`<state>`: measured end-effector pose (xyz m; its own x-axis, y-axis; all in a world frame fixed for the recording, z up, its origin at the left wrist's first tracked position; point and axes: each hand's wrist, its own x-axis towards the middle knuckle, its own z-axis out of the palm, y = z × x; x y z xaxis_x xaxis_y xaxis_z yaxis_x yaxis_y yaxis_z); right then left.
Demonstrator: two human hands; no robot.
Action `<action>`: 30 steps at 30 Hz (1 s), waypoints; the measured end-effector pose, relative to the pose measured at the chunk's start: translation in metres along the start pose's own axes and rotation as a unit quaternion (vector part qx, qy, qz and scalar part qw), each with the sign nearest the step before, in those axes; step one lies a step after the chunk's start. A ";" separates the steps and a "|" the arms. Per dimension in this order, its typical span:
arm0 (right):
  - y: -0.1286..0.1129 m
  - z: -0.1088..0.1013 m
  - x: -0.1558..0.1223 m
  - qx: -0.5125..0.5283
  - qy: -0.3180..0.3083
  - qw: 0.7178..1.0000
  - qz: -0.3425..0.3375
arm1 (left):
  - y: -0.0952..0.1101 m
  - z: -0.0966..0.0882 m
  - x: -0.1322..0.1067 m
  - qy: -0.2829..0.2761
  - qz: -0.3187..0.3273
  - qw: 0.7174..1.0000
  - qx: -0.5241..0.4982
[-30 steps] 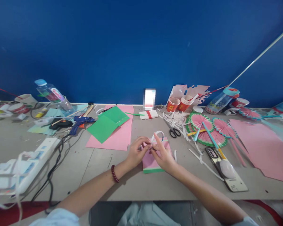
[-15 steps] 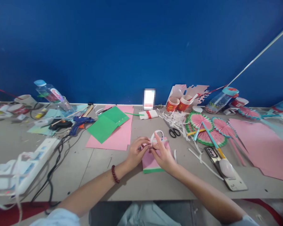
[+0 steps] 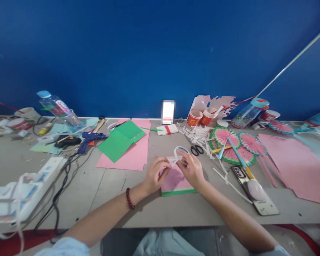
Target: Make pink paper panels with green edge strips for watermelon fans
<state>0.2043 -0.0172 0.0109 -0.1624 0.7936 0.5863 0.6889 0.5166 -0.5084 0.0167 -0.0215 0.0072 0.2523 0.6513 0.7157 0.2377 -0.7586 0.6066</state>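
Observation:
My right hand (image 3: 192, 170) is closed around a roll of white tape (image 3: 178, 152), whose ring stands tilted above the fingers. Between the hands runs a short length of tape (image 3: 174, 163), its free end pinched by my left hand (image 3: 156, 175). Below both hands lies a pink sheet (image 3: 174, 181) with green strips along its near and far edges. Black-handled scissors (image 3: 197, 150) rest just beyond my right hand.
Green sheets (image 3: 120, 142) overlap pink paper on the left, near a blue glue gun (image 3: 92, 140) and power strip (image 3: 44, 185). To the right are white paper strips (image 3: 198, 134), watermelon-coloured paper fans (image 3: 228, 138), red cups (image 3: 194, 118) and a phone (image 3: 265, 202).
My hands have moved apart, with tape now drawn between them. The tape roll has shifted slightly right and tilted in my right hand.

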 end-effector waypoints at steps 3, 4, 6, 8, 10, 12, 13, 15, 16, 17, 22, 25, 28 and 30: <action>0.004 -0.004 0.006 0.005 -0.011 1.000 0.001 | 0.001 -0.001 0.006 0.000 -0.053 0.998 -0.026; 0.004 -0.006 0.008 0.008 -0.020 1.000 0.002 | 0.001 -0.002 0.009 0.006 -0.085 0.996 -0.037; 0.002 -0.010 0.013 0.006 -0.036 0.999 -0.001 | -0.001 -0.004 0.017 0.031 -0.149 0.986 -0.065; -0.002 -0.017 0.020 -0.002 -0.049 0.999 -0.007 | -0.004 -0.007 0.025 0.044 -0.198 0.974 -0.102; -0.008 -0.024 0.027 -0.008 -0.063 0.998 -0.001 | -0.005 -0.010 0.033 0.047 -0.244 0.958 -0.145; -0.014 -0.031 0.035 -0.010 -0.080 0.997 0.018 | -0.003 -0.013 0.040 0.053 -0.279 0.942 -0.179; -0.016 -0.035 0.038 -0.008 -0.093 0.995 0.029 | -0.001 -0.015 0.044 0.057 -0.289 0.937 -0.189; -0.018 -0.039 0.044 0.005 -0.118 0.991 0.064 | 0.004 -0.019 0.049 0.056 -0.312 0.926 -0.202; -0.018 -0.041 0.046 0.019 -0.131 0.988 0.082 | 0.006 -0.021 0.052 0.056 -0.325 0.921 -0.209; -0.017 -0.042 0.048 0.036 -0.143 0.984 0.099 | 0.008 -0.023 0.053 0.059 -0.338 0.914 -0.214; -0.012 -0.040 0.053 0.090 -0.174 0.971 0.135 | 0.009 -0.033 0.054 0.075 -0.385 0.892 -0.224; -0.012 -0.035 0.053 0.083 -0.165 0.974 0.133 | 0.005 -0.036 0.047 0.073 -0.371 0.902 -0.208; -0.013 -0.030 0.052 0.055 -0.163 0.977 0.128 | 0.001 -0.036 0.040 0.073 -0.333 0.921 -0.187; -0.014 -0.027 0.052 0.044 -0.175 0.975 0.132 | 0.000 -0.036 0.036 0.074 -0.303 0.935 -0.170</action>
<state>0.2057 0.0077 0.0656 -0.2299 0.9555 0.1847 0.6783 0.2934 -0.6737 -0.0079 0.0014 0.0447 0.0303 0.9726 0.2306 -0.0222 -0.2300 0.9729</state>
